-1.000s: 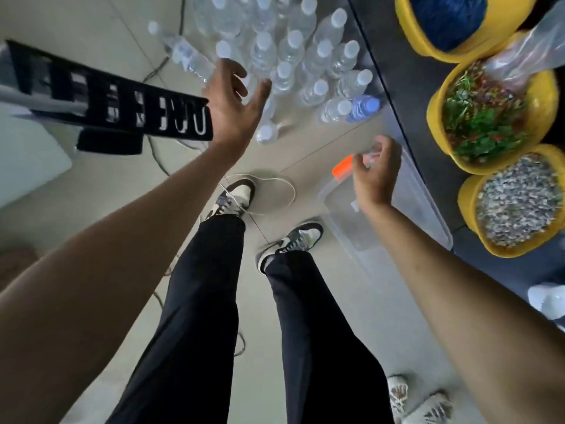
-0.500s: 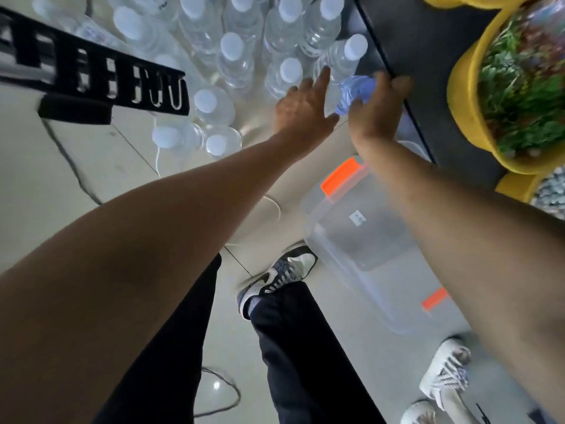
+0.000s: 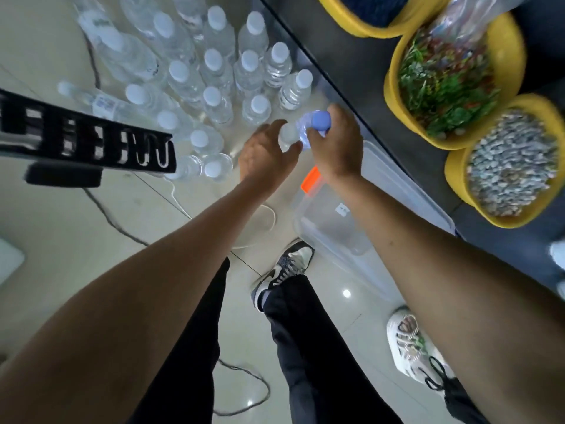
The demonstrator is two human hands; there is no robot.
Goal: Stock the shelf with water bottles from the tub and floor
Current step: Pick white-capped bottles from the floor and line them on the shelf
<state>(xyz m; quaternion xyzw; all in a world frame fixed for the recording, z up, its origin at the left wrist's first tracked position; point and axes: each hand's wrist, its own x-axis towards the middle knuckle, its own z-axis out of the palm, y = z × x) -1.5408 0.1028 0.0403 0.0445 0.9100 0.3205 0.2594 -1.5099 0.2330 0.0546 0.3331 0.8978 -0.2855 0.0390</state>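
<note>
Head view, only one: the person bends over the pale glossy floor tiles (image 3: 76, 228), both arms stretched down to the near edge of a cluster of upright clear plastic water bottles (image 3: 212, 96), white screw caps, ribbed thin walls. Left hand (image 3: 264, 153) curls round the neck of a small clear plastic bottle with a white cap (image 3: 287, 136), thumb and fingers closed on it just under the cap. Right hand (image 3: 337, 148) wraps a crinkled clear bottle with a blue cap (image 3: 319, 121) at the shoulder, cap poking out above the fingers. The two gripped bottles touch each other. Grabbing high near the caps probably because that is the stiffest part, since soft walls would dent; one per hand likely saves trips. Both bottles are at floor level, whether lifted I cannot tell. The transparent rectangular plastic tub (image 3: 333, 228) with an orange latch (image 3: 310, 179) sits on the floor just beside the right forearm, against the dark flat shelf surface (image 3: 351, 62). On that surface there are a yellow round bowl of green plastic foliage (image 3: 390, 96) and a yellow bowl of grey gravel (image 3: 455, 172). A black strap with white markings (image 3: 91, 139) hangs blurred across the left, close to the lens. A thin dark cable (image 3: 116, 224) trails over the tiles. Step judged: picking floor bottles; the shelf move is not yet done.
</note>
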